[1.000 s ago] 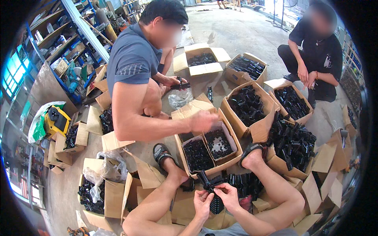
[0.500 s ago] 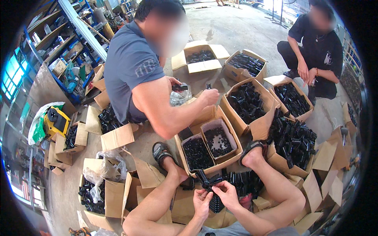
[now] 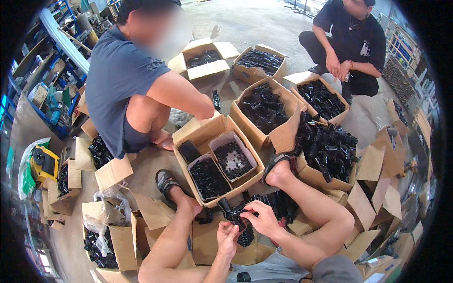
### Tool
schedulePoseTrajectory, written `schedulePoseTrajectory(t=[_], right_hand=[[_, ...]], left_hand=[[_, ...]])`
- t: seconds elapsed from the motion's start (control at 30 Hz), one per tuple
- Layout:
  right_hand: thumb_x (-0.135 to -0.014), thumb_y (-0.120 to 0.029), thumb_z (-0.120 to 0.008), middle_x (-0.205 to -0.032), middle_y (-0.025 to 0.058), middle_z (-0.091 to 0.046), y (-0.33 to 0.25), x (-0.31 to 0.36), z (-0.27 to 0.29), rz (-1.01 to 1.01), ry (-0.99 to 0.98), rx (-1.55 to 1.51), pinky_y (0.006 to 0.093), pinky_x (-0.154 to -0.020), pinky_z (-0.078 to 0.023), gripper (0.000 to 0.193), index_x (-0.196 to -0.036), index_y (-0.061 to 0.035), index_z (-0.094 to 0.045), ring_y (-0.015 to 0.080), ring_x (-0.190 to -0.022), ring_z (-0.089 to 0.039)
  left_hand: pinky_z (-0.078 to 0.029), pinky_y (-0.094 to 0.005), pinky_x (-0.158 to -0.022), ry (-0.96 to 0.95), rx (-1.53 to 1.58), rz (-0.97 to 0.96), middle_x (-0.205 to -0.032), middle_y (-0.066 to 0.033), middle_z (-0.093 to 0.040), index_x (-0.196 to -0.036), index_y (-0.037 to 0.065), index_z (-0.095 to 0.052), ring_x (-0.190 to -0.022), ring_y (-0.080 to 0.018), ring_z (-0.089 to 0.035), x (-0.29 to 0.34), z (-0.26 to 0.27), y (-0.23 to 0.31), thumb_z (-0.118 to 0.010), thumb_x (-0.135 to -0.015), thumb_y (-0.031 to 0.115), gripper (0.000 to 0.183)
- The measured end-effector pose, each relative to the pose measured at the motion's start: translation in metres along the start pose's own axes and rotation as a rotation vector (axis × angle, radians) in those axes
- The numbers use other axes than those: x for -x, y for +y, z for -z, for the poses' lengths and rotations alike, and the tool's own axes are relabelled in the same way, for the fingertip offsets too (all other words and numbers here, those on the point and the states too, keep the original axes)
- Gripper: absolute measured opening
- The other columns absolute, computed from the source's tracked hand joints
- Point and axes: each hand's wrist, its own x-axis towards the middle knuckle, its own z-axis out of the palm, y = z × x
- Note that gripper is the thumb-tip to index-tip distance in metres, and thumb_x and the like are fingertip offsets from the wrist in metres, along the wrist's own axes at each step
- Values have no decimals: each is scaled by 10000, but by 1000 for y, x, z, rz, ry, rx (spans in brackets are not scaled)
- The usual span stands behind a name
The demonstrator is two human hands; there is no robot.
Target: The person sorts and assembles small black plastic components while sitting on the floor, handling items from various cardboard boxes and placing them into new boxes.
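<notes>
My left hand [image 3: 227, 239] pinches the lower end of a dark, glossy black plastic part [image 3: 231, 213] between thumb and fingers. Over its right side my right hand [image 3: 262, 219] is closed, fingertips pressed on the part; whether they also hold a small piece I cannot make out. The part is tilted, above my lap and between my bare legs. Just beyond it stands a carton [image 3: 236, 191] with two lined trays of tiny black pieces. More black parts [image 3: 278, 205] lie in a pile beneath my right forearm and beside my right leg.
Cartons of black parts surround me: a heaped one [image 3: 325, 183] right, another [image 3: 252, 133] ahead, an open-flapped one [image 3: 123, 243] left. A co-worker [image 3: 113, 89] squats at left front; another person [image 3: 351, 45] crouches far right. A lone black part [image 3: 216, 100] is on the floor.
The view has swung right. My right fingers have shifted up onto the part. The co-worker's arm has lowered, the hands now mostly hidden, and a black part is left on the floor.
</notes>
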Motion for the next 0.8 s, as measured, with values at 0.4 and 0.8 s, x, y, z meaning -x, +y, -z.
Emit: schedulePoseTrajectory(t=[0.4,0.8], right_hand=[[-799,-85,-801,-822,117,-693,-14,-77,60,77,262,209,335,-710,-537,167,-903,5,-708,203,-776,-677],[-1039,-114,-558,-1008,47,-671,-15,-220,172,226,987,-176,248,-714,-537,157,-1142,-17,-625,118,-837,-665]], left_hand=[[-529,-448,-1039,10,-149,128,-1322,-217,-612,-1288,52,-449,-1209,-296,-626,-6,-21,12,-681,-965,123,404],[-542,-351,-962,143,-238,111,-1216,-176,-679,-1206,44,-518,-1123,-238,-667,-14,0,11,-632,-1002,154,259]])
